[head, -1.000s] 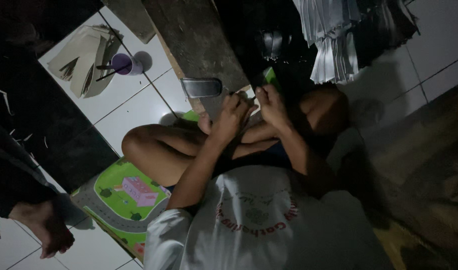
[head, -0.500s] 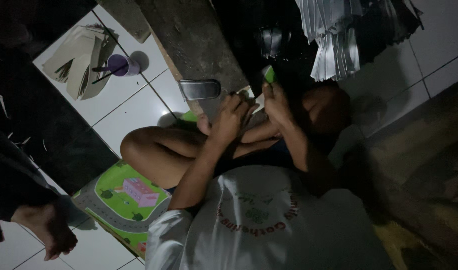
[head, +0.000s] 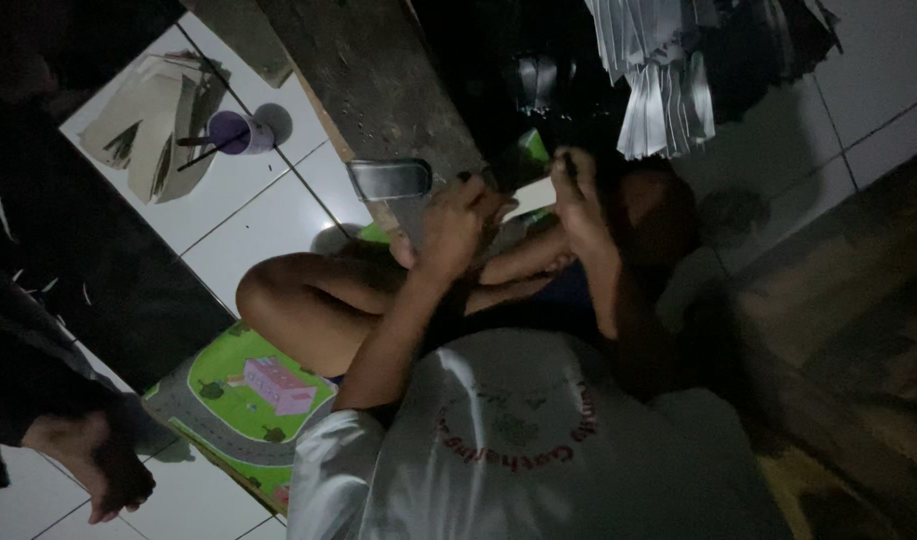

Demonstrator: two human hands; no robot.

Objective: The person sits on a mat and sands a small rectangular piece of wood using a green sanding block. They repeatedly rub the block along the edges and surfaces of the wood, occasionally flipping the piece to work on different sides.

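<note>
Head view, left hand point(head: 457, 222): you are pressing it, fingers curled together, on a pale sheet point(head: 532, 196) at the wooden board point(head: 379, 80).
Right hand point(head: 579, 190): at 3 o'clock of it, you are pinching a thin dark tool; its grip is closed.
Progress: I cannot tell; the folded paper pile point(head: 149, 125) and purple cup point(head: 234, 132) are lying at 10 o'clock.

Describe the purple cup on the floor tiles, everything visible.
The purple cup is small, round and looks like plastic, its rim paler than its wall. It stands upright on the white floor tiles, to the left of the wooden plank and apart from it. A thin dark stick pokes out of it, slanting left. A stack of folded paper pieces lies just beside it. No hand touches it. Its contents are too dark to tell.
</note>
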